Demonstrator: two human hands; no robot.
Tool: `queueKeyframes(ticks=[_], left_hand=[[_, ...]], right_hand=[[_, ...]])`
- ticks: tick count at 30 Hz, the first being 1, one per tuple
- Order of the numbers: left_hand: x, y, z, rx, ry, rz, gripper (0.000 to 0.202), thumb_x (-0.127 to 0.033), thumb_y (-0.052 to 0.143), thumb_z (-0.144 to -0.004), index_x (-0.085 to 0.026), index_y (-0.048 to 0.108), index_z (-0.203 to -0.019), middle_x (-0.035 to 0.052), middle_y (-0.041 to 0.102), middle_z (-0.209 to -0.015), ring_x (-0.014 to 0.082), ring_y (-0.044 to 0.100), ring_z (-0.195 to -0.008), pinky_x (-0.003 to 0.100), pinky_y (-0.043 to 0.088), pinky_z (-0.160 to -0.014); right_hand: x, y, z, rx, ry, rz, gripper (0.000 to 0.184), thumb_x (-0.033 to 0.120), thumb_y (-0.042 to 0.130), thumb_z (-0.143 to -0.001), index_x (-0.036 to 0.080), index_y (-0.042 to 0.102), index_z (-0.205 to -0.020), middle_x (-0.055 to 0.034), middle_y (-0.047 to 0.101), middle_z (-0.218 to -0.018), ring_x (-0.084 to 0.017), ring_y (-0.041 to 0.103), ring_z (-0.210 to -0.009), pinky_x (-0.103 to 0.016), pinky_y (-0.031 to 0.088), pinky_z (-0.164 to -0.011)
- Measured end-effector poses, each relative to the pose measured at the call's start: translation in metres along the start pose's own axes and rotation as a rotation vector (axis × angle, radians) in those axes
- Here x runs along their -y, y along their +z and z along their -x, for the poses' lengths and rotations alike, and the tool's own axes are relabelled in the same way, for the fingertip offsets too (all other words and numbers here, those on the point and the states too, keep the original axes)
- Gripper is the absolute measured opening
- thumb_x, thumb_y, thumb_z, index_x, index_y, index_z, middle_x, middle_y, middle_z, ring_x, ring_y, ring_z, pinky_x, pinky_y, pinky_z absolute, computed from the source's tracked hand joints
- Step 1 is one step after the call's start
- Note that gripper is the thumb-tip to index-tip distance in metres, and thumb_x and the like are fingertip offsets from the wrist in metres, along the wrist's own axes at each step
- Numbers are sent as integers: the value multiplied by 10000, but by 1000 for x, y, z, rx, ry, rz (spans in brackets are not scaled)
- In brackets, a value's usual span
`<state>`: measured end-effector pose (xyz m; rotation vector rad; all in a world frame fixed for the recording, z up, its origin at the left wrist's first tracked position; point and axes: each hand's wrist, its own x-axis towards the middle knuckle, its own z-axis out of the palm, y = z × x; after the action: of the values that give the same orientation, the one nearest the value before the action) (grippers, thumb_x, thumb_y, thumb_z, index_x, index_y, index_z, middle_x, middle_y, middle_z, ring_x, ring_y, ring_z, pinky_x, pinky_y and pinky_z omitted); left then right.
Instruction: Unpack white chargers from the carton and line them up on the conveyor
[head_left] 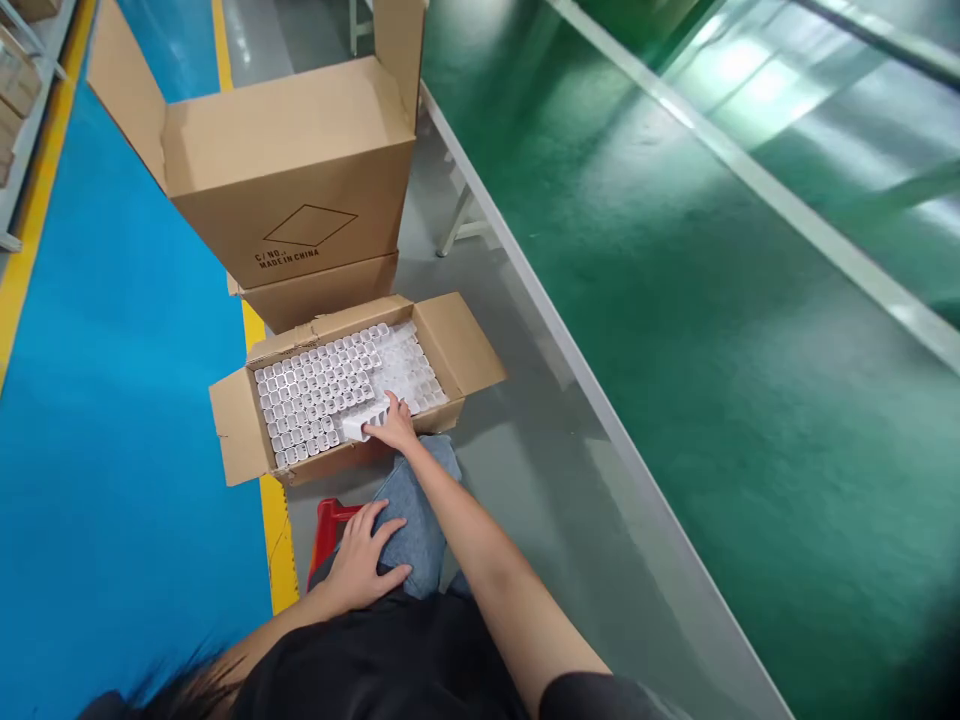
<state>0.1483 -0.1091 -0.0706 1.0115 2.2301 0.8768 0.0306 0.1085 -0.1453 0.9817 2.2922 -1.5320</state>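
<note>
My right hand (391, 428) reaches into the open carton (337, 463) on the floor. Its thumb and fingers are closed round a short row of white hollow parts (357, 424), which lies tilted near the carton's front wall. To the left of it, white rectangular tube-like parts (300, 395) stand upright in tight rows. More parts fill the right side under a translucent plastic sheet (405, 365). My left hand (360, 562) rests on my jeans-covered thigh (420, 520), fingers spread, holding nothing. What exactly the white parts are cannot be made out.
Behind the carton stands a taller cardboard box (300, 225) with raised flaps. A long green-topped table (637, 350) runs along my right. Part of a red stool (324, 530) shows beneath me. Shelving (34, 120) with boxes stands at far left, beyond the blue floor (135, 400).
</note>
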Motion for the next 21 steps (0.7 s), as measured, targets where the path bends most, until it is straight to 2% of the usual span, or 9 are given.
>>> queueKeyframes(ticks=[3,6,10,13,17,21], left_hand=[[9,4,-2,74,-48,-4,599,-427,696,-835,-342,516,-1400,105,397,-1540,358,390,-1413,619,386,-1126],[18,3,-2,123,-83,-3,611,-422,701,-824,-336,514,-1400,106,371,-1555,361,368,-1429,617,380,-1133],[26,4,-1,153,-108,-4,603,-442,691,-821,-312,528,-1386,119,362,-1557,367,359,-1438,615,379,-1137],[30,8,0,165,-117,-11,615,-464,691,-808,-276,543,-1374,148,374,-1543,382,363,-1437,616,379,-1137],[35,9,2,142,-128,-28,603,-460,688,-801,-256,565,-1355,160,384,-1535,392,377,-1429,613,392,-1130],[34,6,0,147,-128,-6,590,-457,676,-812,-277,560,-1362,140,401,-1524,384,392,-1419,610,391,-1133]], right_hand=[[4,37,-37,-32,118,232,1252,424,888,-519,167,243,-1561,-293,195,-1572,-481,173,-1459,-583,137,-1142],[0,63,-61,-47,187,395,1355,550,871,-562,152,101,-1603,-332,155,-1589,-488,153,-1466,-574,129,-1123],[-4,91,-78,-39,220,525,1424,662,821,-602,128,-36,-1606,-356,162,-1587,-474,177,-1463,-550,128,-1115],[-4,110,-82,-32,224,563,1416,689,794,-633,127,-73,-1602,-363,173,-1584,-470,203,-1455,-542,136,-1111],[-4,124,-83,-29,223,549,1336,651,786,-688,165,-53,-1608,-347,166,-1590,-460,184,-1462,-537,176,-1098],[-4,115,-85,-20,233,489,1269,637,783,-704,222,1,-1613,-296,223,-1576,-420,247,-1432,-527,251,-1074]])
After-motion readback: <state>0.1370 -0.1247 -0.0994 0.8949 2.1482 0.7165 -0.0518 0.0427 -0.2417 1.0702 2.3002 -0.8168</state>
